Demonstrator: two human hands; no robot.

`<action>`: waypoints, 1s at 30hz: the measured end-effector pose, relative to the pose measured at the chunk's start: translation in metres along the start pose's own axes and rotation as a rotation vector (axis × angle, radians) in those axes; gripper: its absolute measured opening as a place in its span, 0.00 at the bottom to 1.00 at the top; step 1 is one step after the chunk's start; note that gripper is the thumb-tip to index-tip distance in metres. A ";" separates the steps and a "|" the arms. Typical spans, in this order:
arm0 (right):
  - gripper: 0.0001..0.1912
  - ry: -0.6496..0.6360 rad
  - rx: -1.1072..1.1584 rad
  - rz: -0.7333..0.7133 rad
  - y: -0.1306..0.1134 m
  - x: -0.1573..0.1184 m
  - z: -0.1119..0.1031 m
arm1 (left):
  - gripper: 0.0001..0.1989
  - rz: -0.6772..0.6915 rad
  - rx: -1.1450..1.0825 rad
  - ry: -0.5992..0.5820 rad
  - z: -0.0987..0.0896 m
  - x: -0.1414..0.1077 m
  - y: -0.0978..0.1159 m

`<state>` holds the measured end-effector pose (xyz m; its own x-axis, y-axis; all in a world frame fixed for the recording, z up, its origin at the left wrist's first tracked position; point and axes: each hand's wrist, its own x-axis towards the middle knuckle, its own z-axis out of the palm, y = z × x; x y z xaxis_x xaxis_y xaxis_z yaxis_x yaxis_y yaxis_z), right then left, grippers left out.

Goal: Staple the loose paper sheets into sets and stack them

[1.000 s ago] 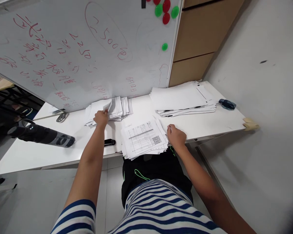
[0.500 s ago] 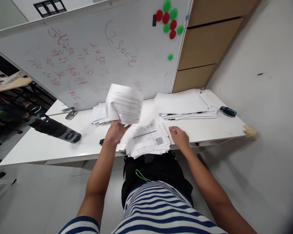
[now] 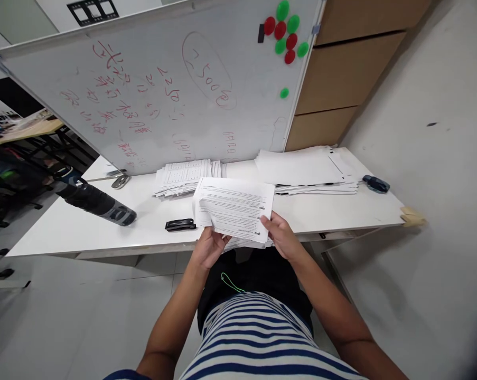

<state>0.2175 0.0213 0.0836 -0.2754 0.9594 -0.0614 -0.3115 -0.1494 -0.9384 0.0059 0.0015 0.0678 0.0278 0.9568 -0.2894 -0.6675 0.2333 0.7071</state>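
Printed sheets [image 3: 234, 207] are held above the front edge of the white table [image 3: 143, 206]. My left hand [image 3: 211, 248] grips their lower left edge, and my right hand [image 3: 280, 232] pinches the right edge, thumb on top. Below them, a paper stack [image 3: 244, 244] is mostly hidden. A black stapler [image 3: 180, 225] lies just left of the held sheets. Behind it is a pile of printed papers [image 3: 180, 177]; a larger paper pile [image 3: 301, 168] lies at the back right.
A dark bottle [image 3: 99, 205] lies on the table's left side, near a small grey object [image 3: 120, 181]. A dark blue object [image 3: 376, 183] sits at the right end. The whiteboard [image 3: 151, 95] stands along the back, beside cardboard boxes [image 3: 341, 74].
My left hand has brought the sheets down and to the right, over the front stack. My right hand has moved left and taken hold of their right edge. The stapler has come into fuller view.
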 end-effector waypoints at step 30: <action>0.21 0.160 -0.197 -0.088 0.020 0.009 -0.020 | 0.25 0.110 0.779 -0.078 -0.045 -0.002 0.057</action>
<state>0.2270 0.0321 0.0578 -0.1026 0.9946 -0.0153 -0.1407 -0.0297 -0.9896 -0.0660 0.0049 0.0796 0.0633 0.9841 -0.1657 0.0432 0.1631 0.9857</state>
